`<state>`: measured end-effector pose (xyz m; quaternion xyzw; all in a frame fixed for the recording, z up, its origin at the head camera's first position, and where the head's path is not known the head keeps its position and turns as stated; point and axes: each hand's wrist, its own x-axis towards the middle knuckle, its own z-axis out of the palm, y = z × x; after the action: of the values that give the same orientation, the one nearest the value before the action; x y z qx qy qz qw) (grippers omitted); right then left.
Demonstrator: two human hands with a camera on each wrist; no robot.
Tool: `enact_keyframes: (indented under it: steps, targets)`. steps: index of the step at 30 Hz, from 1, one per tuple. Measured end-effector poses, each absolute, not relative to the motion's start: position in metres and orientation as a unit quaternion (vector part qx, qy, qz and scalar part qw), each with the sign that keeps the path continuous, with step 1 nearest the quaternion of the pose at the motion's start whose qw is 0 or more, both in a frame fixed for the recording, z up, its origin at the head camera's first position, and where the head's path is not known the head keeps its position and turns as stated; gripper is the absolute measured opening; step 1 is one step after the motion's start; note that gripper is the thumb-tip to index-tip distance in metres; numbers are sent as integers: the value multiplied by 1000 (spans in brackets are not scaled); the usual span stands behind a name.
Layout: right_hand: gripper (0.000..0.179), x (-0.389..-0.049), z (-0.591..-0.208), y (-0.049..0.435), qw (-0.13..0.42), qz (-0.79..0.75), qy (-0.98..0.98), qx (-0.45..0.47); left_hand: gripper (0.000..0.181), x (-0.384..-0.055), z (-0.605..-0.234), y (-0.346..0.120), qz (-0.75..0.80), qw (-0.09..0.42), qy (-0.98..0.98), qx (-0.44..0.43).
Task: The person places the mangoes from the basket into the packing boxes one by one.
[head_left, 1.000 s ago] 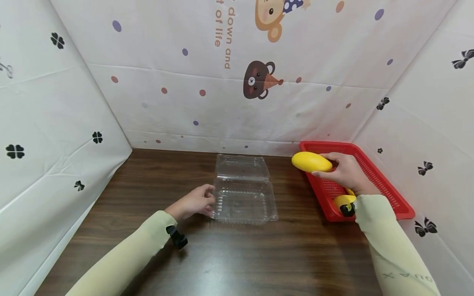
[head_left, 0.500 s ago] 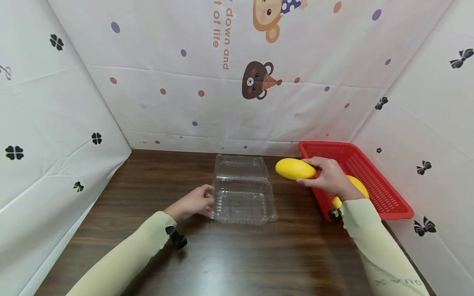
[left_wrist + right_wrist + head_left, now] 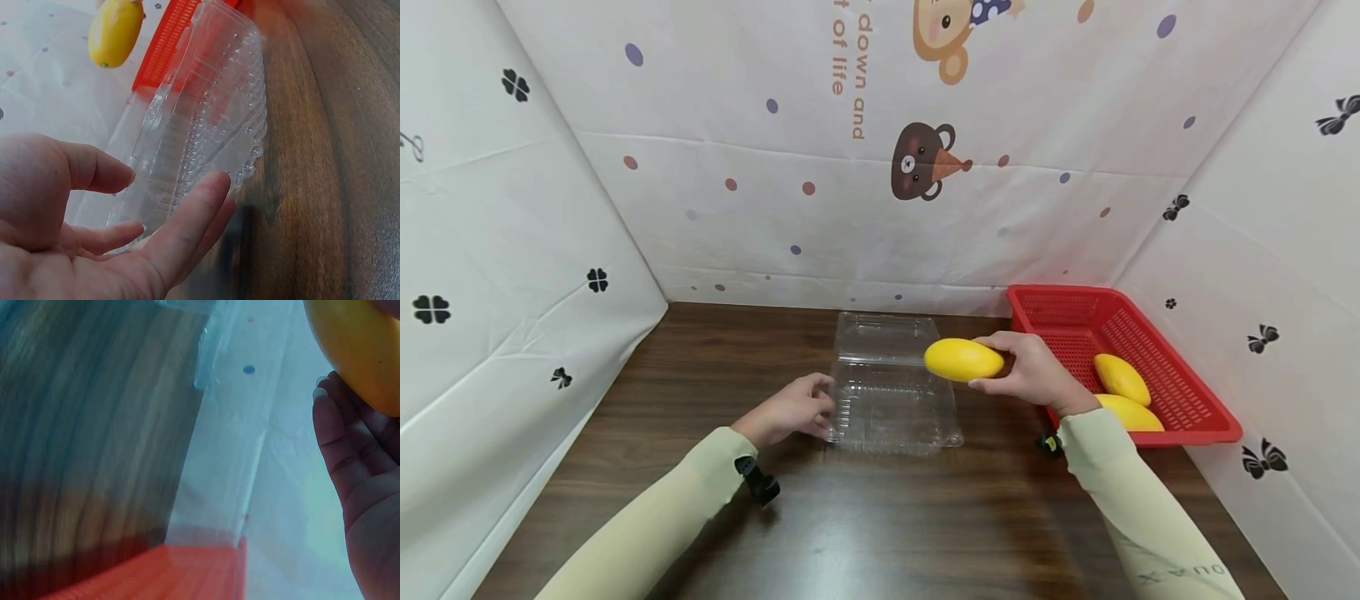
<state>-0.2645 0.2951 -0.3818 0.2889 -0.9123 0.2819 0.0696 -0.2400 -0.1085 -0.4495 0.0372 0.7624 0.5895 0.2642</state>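
Observation:
My right hand (image 3: 1037, 371) holds a smooth yellow mango (image 3: 962, 360) by one end, between thumb and fingers. The fruit is up in the air, overlapping the right edge of a clear plastic clamshell box (image 3: 891, 412) in the head view. That box lies unfolded on the table, its lid (image 3: 887, 337) laid back towards the wall. At the box's left side is my left hand (image 3: 793, 408), fingertips right at the edge. In the left wrist view its thumb and fingers (image 3: 187, 225) stand apart, loosely bent.
A red plastic basket (image 3: 1206, 429) stands at the right, holding two more yellow mangoes (image 3: 1122, 379). The brown wooden table (image 3: 865, 525) is bounded by a printed white cloth wall (image 3: 737, 225) at the back and by cloth on both sides.
My right hand has carried the mango leftwards and a little down, from above the basket to the clamshell box's right edge. The left hand stays put.

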Motion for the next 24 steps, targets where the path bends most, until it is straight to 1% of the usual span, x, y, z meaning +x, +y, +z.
enact_keyframes:
  steps: [3, 8, 19, 24]
  targets:
    - [60, -265, -388, 287, 65, 286, -909, 295, 56, -240, -450, -108, 590, 263, 763, 32]
    - [60, -266, -395, 275, 43, 296, -904, 305, 54, -241, -448, -109, 587, 269, 763, 22]
    - [55, -263, -405, 248, 14, 312, -883, 350, 48, -244, -447, -107, 598, 291, 747, 11]
    - [55, -262, -410, 235, -15, 325, -878, 350, 47, -243, -446, -106, 596, 293, 747, 4]
